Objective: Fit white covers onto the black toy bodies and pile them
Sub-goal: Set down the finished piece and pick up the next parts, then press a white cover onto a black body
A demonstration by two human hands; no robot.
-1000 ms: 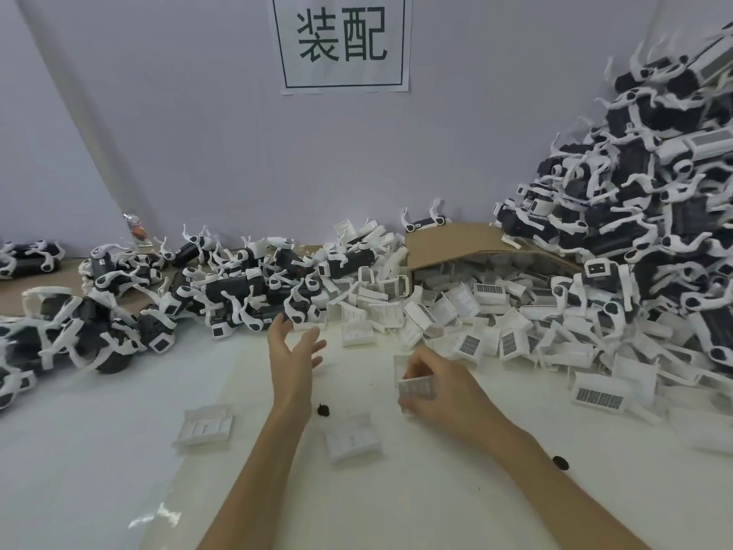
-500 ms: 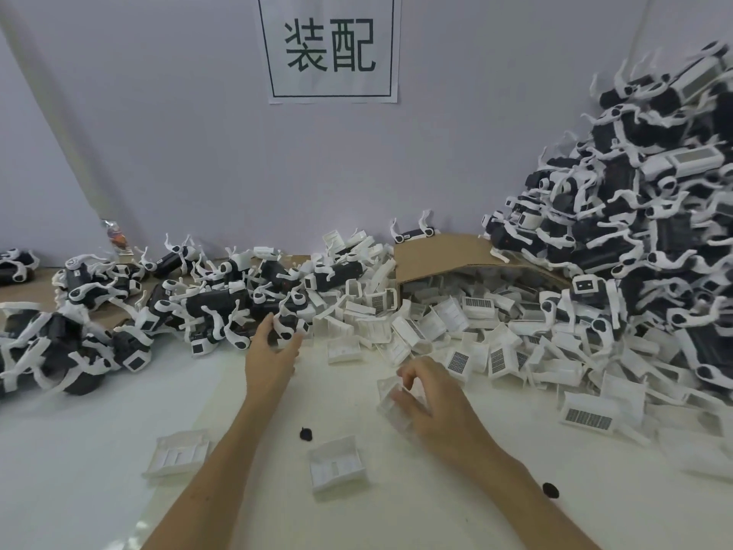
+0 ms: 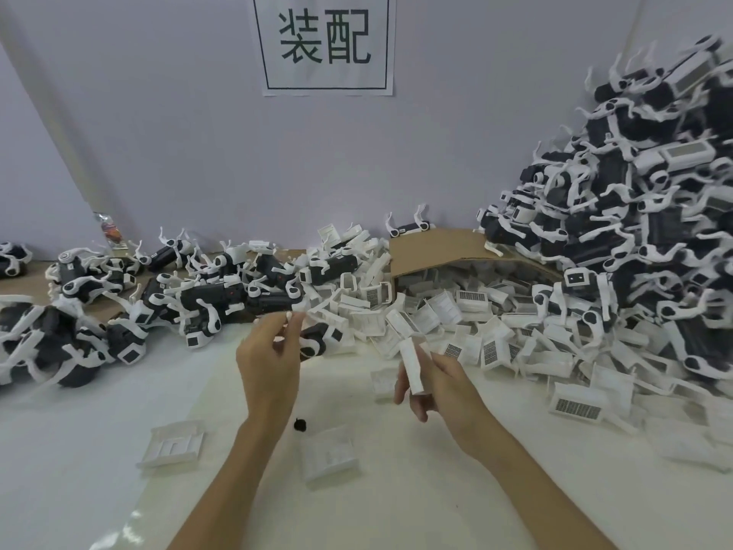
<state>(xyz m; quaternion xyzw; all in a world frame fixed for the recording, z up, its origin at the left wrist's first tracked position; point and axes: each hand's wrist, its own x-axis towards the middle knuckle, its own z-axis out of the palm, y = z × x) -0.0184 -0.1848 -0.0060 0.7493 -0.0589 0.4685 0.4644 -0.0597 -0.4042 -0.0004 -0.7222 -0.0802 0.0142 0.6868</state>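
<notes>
My right hand (image 3: 440,385) grips a white cover (image 3: 411,366) lifted off the table, held edge-on. My left hand (image 3: 269,361) pinches the white leg of a black toy body (image 3: 317,340) at the near edge of the heap of uncovered black bodies (image 3: 206,295) at left centre. Loose white covers (image 3: 468,311) spill from a tipped cardboard box in the middle. A tall pile of finished toys (image 3: 642,240) rises on the right.
Two white covers (image 3: 174,446) (image 3: 329,456) lie on the white table in front of my arms, with a small black bit (image 3: 300,424) between them. The cardboard box (image 3: 432,248) lies open on its side. A paper sign (image 3: 325,41) hangs on the wall.
My right hand has lifted the white cover off the table and turned it upright. My left hand reached into the heap and now pinches a toy body's leg.
</notes>
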